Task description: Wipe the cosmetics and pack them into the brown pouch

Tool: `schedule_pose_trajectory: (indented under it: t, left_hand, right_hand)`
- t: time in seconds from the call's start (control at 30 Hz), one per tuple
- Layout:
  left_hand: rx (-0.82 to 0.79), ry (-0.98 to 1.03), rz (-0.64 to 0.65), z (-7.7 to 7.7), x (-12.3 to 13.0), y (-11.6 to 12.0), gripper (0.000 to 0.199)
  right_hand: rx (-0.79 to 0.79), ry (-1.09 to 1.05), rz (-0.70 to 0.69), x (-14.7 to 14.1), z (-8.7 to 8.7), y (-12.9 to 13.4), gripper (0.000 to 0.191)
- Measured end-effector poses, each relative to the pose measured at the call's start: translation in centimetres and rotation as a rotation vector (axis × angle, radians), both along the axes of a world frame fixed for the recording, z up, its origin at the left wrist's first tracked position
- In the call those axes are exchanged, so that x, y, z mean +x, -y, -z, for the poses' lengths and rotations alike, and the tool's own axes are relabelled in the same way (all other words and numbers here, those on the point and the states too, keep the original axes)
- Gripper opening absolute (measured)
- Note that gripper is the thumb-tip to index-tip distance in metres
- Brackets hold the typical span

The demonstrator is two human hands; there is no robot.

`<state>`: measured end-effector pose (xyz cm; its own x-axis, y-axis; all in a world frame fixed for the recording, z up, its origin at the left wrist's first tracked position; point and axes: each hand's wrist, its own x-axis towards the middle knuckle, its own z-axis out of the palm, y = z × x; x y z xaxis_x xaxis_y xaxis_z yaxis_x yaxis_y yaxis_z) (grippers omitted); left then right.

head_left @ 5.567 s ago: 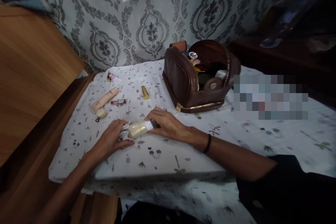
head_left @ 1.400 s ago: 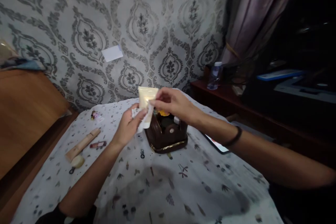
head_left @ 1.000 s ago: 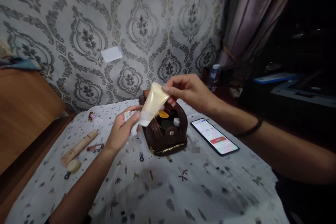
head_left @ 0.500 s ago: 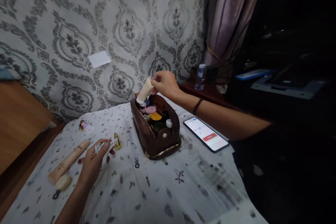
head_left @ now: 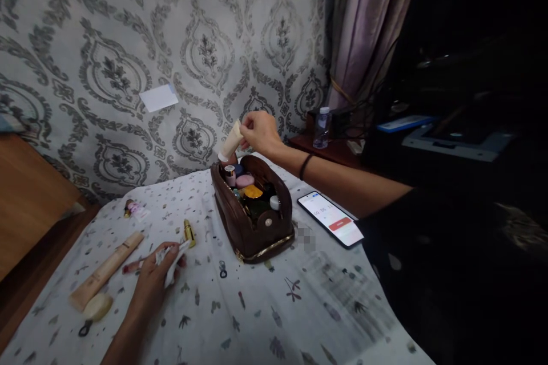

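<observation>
My right hand (head_left: pixel 260 131) pinches the end of a cream-coloured squeeze tube (head_left: pixel 231 141), tilted with its white cap downward above the far end of a brown makeup bag (head_left: pixel 252 239). The bag gapes wide, and inside lie a pink round item (head_left: pixel 245 181), a yellow item (head_left: pixel 253 191), a white cap (head_left: pixel 274 202) and other cosmetics. Lower left, my left hand (head_left: pixel 158 268) is closed on a crumpled white tissue (head_left: pixel 172 265). Beside its fingers are a gold lipstick-like tube (head_left: pixel 189 232) and a reddish slim tube (head_left: pixel 132 267), partly hidden by the hand.
A long beige tube (head_left: pixel 107 271) and a round cream-coloured item with a black loop (head_left: pixel 98 307) lie at left on the patterned sheet. Farther back is a small pink item (head_left: pixel 133 208). A lit phone (head_left: pixel 331 219) rests right of the bag; a bottle (head_left: pixel 322 128) stands behind.
My right hand has drawn the tube slightly up and left, away from the bag's contents. The left hand has shifted slightly down with the tissue. The whole view has also moved a little.
</observation>
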<state>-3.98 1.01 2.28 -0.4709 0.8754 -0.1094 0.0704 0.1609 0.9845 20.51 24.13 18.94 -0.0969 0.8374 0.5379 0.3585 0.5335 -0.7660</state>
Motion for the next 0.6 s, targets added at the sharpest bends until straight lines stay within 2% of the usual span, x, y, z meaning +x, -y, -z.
schedule_pose_trajectory:
  t: [0.13,0.33,0.6]
  left_hand:
    - [0.01,-0.003,-0.012,0.9,-0.6,-0.1,0.054]
    - [0.032,-0.033,0.009,1.9,-1.0,-0.1,0.049]
    - [0.038,-0.089,0.037,1.8,-0.9,-0.1,0.047]
  right_hand:
    - [0.015,0.171,0.061,-0.4,0.6,-0.3,0.009]
    - [-0.103,0.451,-0.026,-1.6,1.6,0.1,0.019]
    - [-0.19,0.65,-0.104,-3.9,4.9,0.9,0.011]
